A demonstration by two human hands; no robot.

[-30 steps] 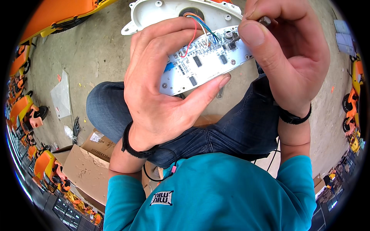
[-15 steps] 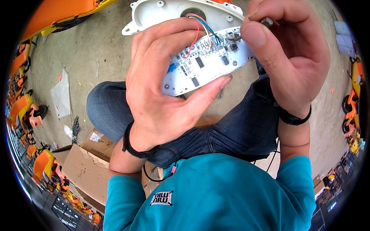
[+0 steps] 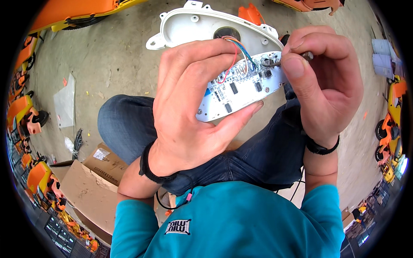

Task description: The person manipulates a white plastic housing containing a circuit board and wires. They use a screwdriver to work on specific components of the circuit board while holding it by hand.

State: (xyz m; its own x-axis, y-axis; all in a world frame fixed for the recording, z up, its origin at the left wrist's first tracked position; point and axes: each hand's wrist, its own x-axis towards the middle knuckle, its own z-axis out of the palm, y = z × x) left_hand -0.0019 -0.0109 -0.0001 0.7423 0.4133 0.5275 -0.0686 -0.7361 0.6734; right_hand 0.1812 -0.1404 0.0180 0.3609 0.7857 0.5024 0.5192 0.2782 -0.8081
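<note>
My left hand [image 3: 185,112] is closed round a white circuit board [image 3: 247,92], thumb along its near edge and fingers over its far left side. Dark chips and small parts dot the board. Red, white, green, blue and orange wires [image 3: 241,47] run from it to a dark round opening in a white plastic housing [image 3: 185,32] just beyond. In the pinched thumb and fingers of my right hand [image 3: 329,86] is a small metal rod [image 3: 308,56] with a thicker brownish end. Its thin end reaches over the board's far right corner; whether it touches a part is unclear.
Below the housing and board are my knees in jeans [image 3: 124,124]. An open cardboard box [image 3: 90,189] stands at my left, near a dark cable bundle [image 3: 77,142] and a pale sheet [image 3: 64,105] on the concrete floor. Orange and yellow vehicles [image 3: 86,13] line the surroundings.
Both hands, the board and the housing sit lower in the picture, so more of the housing shows. More of the rod's thin end is visible over the board.
</note>
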